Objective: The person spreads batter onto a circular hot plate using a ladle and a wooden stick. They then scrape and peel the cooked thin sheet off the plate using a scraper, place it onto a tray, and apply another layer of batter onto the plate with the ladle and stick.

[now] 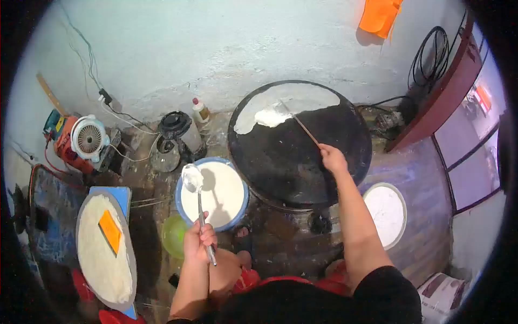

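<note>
My left hand (199, 237) is closed round the handle of a metal ladle (199, 201). The ladle's bowl, coated with white batter, hangs over a blue-rimmed tub (179, 208) of pale batter. In my right hand (333, 159) is a thin wooden stick (306, 129), its far end reaching into a thick patch of white batter (272, 115). That batter lies on a large round black griddle (291, 167), spread in a curved band along its far left and back edge. The stick's tip is partly lost in the batter.
At left, a thin pale sheet with an orange scraper (110, 232) lies on a blue stand (123, 197). A blender-like machine (181, 135), bottle (200, 110) and blower (89, 139) stand by the wall. A basin of white powder (386, 208) sits right; a green bowl (172, 236) is near my left hand.
</note>
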Motion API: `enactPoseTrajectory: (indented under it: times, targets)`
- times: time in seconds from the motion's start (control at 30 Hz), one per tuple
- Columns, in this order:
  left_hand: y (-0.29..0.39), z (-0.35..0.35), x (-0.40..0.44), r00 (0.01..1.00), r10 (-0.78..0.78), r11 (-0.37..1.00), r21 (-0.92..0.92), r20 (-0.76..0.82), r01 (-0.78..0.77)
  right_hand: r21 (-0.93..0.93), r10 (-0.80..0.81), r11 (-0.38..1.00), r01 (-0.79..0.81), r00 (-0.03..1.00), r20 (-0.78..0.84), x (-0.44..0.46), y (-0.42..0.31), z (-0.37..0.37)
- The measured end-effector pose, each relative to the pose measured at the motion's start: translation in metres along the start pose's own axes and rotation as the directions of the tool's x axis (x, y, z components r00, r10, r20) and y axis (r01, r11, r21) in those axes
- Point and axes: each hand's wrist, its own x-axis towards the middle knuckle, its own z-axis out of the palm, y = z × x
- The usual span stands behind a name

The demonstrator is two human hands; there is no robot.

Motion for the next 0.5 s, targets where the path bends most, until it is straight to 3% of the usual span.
enactPoseTrajectory:
  times: [0.03,0.07,0.17,0.23,0.27,0.3,0.37,0.5]
  targets:
    - [0.000,0.000,-0.001,1.000,0.004,1.000,0.000,-0.003,-0.004,0.016,-0.010,1.000,0.011,0.999,-0.046,0.002,-0.005,0.013]
    - [0.001,0.002,-0.001,1.000,-0.001,1.000,0.020,0.006,0.001,-0.002,-0.104,0.995,0.104,0.994,0.012,0.005,-0.012,0.022]
    - [0.004,-0.002,0.000,0.999,-0.046,0.999,-0.024,0.029,0.046,-0.090,-0.138,0.984,0.151,0.982,0.130,-0.009,-0.016,0.004]
    - [0.003,-0.001,-0.001,1.000,-0.014,1.000,-0.006,0.003,0.014,0.011,-0.101,0.995,0.101,0.988,0.116,-0.014,0.003,-0.016]
    - [0.005,-0.005,0.001,0.997,-0.038,0.999,-0.029,0.070,0.040,-0.005,0.013,1.000,-0.013,0.999,0.033,-0.024,0.004,-0.020]
    - [0.004,-0.006,0.001,0.997,-0.037,0.999,-0.036,0.069,0.039,-0.011,0.011,1.000,-0.010,0.999,0.037,-0.021,0.014,-0.008]
    - [0.003,-0.002,-0.002,1.000,-0.014,1.000,-0.003,0.023,0.014,0.109,0.002,0.994,0.011,0.993,-0.117,-0.015,0.023,0.020]
    - [0.004,0.000,-0.004,1.000,-0.009,0.999,0.043,0.018,0.009,-0.050,-0.105,0.993,0.109,0.991,0.078,-0.039,-0.025,0.025]
